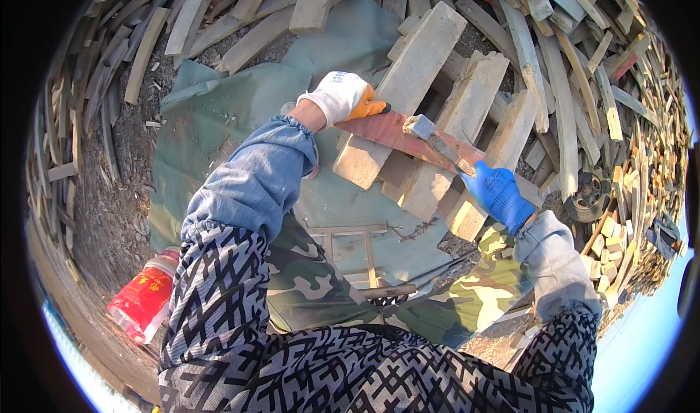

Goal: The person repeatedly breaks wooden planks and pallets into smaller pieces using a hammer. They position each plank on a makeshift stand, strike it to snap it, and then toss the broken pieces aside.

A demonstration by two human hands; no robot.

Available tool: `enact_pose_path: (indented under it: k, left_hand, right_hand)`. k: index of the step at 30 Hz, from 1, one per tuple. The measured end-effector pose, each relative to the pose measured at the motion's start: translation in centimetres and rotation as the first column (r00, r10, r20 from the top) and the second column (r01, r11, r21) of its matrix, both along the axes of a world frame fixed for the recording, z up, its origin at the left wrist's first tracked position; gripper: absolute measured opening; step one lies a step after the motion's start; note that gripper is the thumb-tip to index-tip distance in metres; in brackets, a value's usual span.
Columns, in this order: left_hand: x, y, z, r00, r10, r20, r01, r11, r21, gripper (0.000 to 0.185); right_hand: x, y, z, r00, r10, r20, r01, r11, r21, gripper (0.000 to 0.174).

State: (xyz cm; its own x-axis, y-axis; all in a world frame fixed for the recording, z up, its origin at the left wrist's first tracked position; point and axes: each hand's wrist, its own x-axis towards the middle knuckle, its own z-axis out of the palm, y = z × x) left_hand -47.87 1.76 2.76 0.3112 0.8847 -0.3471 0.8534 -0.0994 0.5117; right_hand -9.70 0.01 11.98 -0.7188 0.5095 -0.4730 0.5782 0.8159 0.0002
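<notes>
My left hand (355, 101), in a white glove with orange coating, grips the left end of a reddish wooden board (388, 135). The board lies across several thick timber pieces (421, 63). My right hand (499, 195), in a blue knitted glove, is closed around the handle of a hammer (444, 146). The hammer's metal head is over the board, between my two hands; whether it touches the wood I cannot tell. Part of the handle is hidden in the blue glove.
A green tarpaulin (219, 123) covers ground before me. Loose planks (147, 54) are heaped at the far left and along the right. A red and clear plastic container (143, 298) stands at lower left. A wheel (588, 197) and cut wood blocks (608, 249) lie at right.
</notes>
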Motion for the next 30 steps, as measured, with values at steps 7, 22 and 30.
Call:
enact_pose_path:
  k: [7,22,30]
  left_hand:
    - [-0.1,0.9,-2.3,0.999,-0.048,-0.024,0.047,0.998,-0.050,0.052]
    - [0.7,0.4,-1.6,0.996,-0.085,-0.033,0.087,0.994,0.065,0.050]
    - [0.1,0.6,-2.3,0.999,-0.039,-0.014,0.039,0.999,-0.013,0.055]
  right_hand:
    - [2.7,-1.9,-6.1,0.994,-0.089,-0.067,0.094,0.993,0.075,0.022]
    - [1.4,2.2,0.7,0.998,0.011,0.055,-0.006,0.996,-0.089,0.025]
    - [1.1,-4.6,-5.7,0.653,-0.741,-0.156,0.647,0.653,-0.394,0.031]
